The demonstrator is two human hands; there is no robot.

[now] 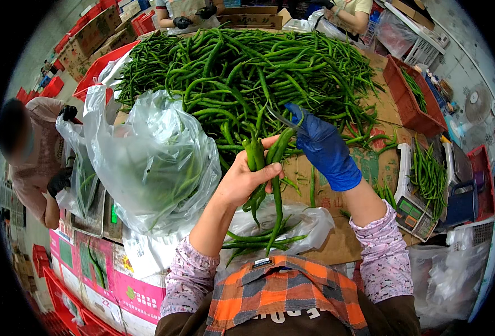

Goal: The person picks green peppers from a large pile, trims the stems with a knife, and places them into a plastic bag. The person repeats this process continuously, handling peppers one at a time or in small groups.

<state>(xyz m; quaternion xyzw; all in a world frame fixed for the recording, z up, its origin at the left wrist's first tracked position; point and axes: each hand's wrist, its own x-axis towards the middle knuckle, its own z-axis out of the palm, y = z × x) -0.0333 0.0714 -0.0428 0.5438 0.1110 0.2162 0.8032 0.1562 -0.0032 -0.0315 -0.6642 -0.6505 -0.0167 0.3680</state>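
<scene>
My bare left hand (251, 176) is closed around a small bunch of long green chili peppers (277, 151), stem ends up, tips hanging down. In a blue glove, my right hand (325, 147) grips a thin metal blade (283, 117); its handle is hidden, so I cannot tell whether it is a knife or scissors. The blade lies close to the top of one held pepper. Just beyond both hands spreads a large heap of green chili peppers (247, 67). Below them, more peppers (264, 241) rest on a clear plastic bag (314, 222) near my apron.
A bulging plastic bag of peppers (159, 159) stands at left, beside a person (41, 155) handling another bag. At right are a scale (415, 210) bearing peppers (430, 176) and a red crate (415, 96). Cardboard (335, 197) covers the table. Two people work across it.
</scene>
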